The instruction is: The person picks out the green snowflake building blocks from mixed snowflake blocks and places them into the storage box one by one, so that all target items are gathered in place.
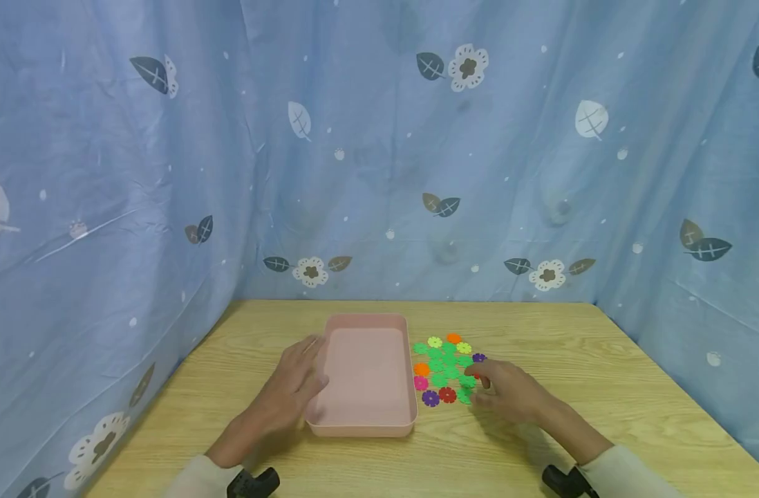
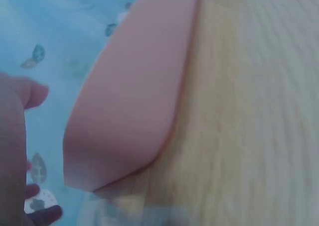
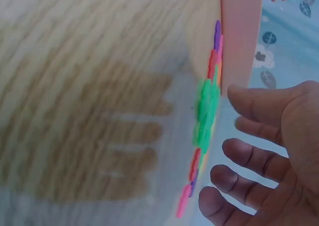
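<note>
A shallow pink plastic tray (image 1: pixel 372 377) stands on the table with nothing inside. My left hand (image 1: pixel 289 387) is at its left side, fingers spread loosely by the rim; the left wrist view shows the tray's outer wall (image 2: pixel 129 91) beside the thumb. Right of the tray lie several flat, notched flower-shaped plastic discs, mostly green (image 1: pixel 451 372), with a purple disc (image 1: pixel 430 398) and a red disc (image 1: pixel 447 395) in front. My right hand (image 1: pixel 510 391) hovers at the right edge of these discs. Its fingers (image 3: pixel 237 178) are loosely bent and apart, with nothing between them.
The wooden table (image 1: pixel 572 366) reaches out on both sides of the tray and discs. Blue curtains (image 1: pixel 379 173) with leaf and flower prints hang behind and along the left and right sides. A dark wrist camera (image 1: pixel 253 482) sits by the left sleeve.
</note>
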The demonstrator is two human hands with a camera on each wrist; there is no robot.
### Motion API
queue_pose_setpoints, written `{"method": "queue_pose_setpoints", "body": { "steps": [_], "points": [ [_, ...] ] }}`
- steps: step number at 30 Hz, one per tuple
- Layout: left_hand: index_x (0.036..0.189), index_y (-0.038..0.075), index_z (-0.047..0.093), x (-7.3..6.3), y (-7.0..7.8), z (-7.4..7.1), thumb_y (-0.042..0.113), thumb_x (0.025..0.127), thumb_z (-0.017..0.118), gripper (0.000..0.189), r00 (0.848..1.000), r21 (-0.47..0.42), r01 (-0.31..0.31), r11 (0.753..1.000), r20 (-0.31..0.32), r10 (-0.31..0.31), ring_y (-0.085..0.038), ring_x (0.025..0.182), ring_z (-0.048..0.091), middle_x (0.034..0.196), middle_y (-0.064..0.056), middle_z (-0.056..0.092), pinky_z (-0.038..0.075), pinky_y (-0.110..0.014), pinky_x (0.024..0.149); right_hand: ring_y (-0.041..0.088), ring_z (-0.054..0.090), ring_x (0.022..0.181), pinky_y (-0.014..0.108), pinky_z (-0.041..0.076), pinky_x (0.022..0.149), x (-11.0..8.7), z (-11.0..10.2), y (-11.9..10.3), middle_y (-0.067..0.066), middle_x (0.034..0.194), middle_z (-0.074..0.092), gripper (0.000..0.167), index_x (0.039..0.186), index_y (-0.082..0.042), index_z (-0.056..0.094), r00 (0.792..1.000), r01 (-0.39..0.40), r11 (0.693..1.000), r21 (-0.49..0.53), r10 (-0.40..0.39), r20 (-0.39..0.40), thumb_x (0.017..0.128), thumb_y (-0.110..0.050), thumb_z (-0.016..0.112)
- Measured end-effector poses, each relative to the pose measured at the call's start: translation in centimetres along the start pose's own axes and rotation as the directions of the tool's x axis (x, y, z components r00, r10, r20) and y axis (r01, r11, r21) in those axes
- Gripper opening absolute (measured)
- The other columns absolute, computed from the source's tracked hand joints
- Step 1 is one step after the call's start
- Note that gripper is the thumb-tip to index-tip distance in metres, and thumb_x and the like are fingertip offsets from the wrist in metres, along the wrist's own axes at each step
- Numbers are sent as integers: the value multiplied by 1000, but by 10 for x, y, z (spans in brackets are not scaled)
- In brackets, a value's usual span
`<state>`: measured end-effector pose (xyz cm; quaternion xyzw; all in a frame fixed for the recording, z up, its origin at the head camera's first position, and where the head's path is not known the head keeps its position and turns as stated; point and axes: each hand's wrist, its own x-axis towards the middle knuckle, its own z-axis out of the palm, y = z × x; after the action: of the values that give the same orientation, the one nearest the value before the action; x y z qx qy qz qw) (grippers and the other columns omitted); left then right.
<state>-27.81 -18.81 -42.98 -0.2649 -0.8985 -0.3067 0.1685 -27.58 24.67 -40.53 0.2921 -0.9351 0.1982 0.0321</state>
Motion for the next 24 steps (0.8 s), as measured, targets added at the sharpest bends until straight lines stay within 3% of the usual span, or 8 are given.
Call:
{"method": "queue_pose_setpoints", "body": {
  "steps": [2, 6, 11, 14, 16, 24],
  "points": [
    [160, 6, 28, 3, -3, 4, 22, 103, 56, 66, 996, -126, 87, 988, -3, -88, -47, 147, 26, 163, -22, 27, 30, -69, 110, 5, 44, 69, 27, 40, 62, 1, 2, 3, -6, 81, 53, 35, 123, -3, 68, 1000, 12, 998, 59, -13, 16, 92, -18, 74],
    [161, 5, 25, 11, -9, 12, 15, 102, 57, 68, 966, -294, 247, 923, 5, -257, -47, 140, 38, 161, -24, 29, 41, -63, 104, 2, 39, 63, 26, 38, 60, 5, 7, 7, -8, 72, 49, 30, 121, -4, 70, 999, 9, 993, 115, -12, 30, 93, -13, 72],
    [158, 2, 30, 14, -14, 21, 11, 98, 59, 68, 917, -377, 365, 851, -11, -398, -36, 119, 57, 152, -22, 45, 53, -42, 89, 2, 39, 61, 25, 40, 60, 10, 13, 9, -9, 70, 53, 25, 117, -5, 72, 998, 25, 992, 124, -31, 48, 92, -6, 71],
    [156, -2, 33, 12, -16, 25, 7, 96, 58, 65, 903, -419, 384, 823, -18, -430, -32, 112, 62, 145, -23, 52, 54, -32, 79, 2, 38, 62, 24, 41, 61, 12, 16, 11, -10, 70, 53, 23, 114, -5, 74, 997, 40, 991, 131, -49, 66, 91, -3, 70],
    [154, -4, 37, 12, -16, 26, 6, 96, 57, 62, 902, -449, 377, 810, -20, -431, -32, 111, 64, 143, -23, 55, 55, -30, 76, 2, 38, 62, 24, 40, 61, 12, 17, 12, -9, 71, 52, 22, 112, -6, 74, 996, 44, 991, 128, -53, 67, 91, -4, 72],
    [145, -1, 53, 10, -19, 26, 6, 99, 55, 47, 911, -506, 339, 793, -32, -410, -35, 123, 61, 140, -21, 59, 55, -34, 90, 7, 49, 73, 27, 46, 66, 16, 14, 9, -6, 83, 58, 14, 100, -10, 68, 998, 32, 989, 142, -40, 51, 88, -9, 76]
  ]
}}
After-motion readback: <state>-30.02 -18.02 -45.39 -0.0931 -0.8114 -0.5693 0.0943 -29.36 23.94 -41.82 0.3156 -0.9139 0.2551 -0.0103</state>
